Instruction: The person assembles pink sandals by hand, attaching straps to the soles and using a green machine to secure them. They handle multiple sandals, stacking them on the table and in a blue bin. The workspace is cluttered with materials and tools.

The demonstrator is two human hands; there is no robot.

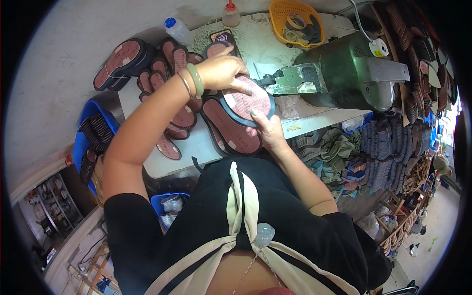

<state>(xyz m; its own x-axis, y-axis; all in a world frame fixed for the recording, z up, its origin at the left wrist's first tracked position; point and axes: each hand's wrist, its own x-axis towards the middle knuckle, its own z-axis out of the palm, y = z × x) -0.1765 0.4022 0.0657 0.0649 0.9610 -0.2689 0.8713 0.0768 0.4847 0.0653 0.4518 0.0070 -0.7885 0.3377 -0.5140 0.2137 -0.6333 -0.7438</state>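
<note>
A shoe sole (248, 101) with a pink printed face and a blue-grey rim is tilted in front of the green machine's head (297, 80). My left hand (223, 71), coming over from the left, has its thumb on the pink face and its fingers curled at the far side. From the near right, my right hand (269, 129) grips the rounded end, thumb on the face and fingers underneath. Where the sole meets the machine is partly hidden. Beneath and beside it lie larger dark-edged pink soles (231, 129).
Piles of pink soles (182, 115) cover the table's left part. Behind stand a blue-capped bottle (178, 30), a red-tipped bottle (230, 15), a phone (223, 38) and a yellow basket (290, 9). A green sewing machine (339, 73) fills the right. Blue bins (78, 140) and shoe stacks (388, 142) flank the table.
</note>
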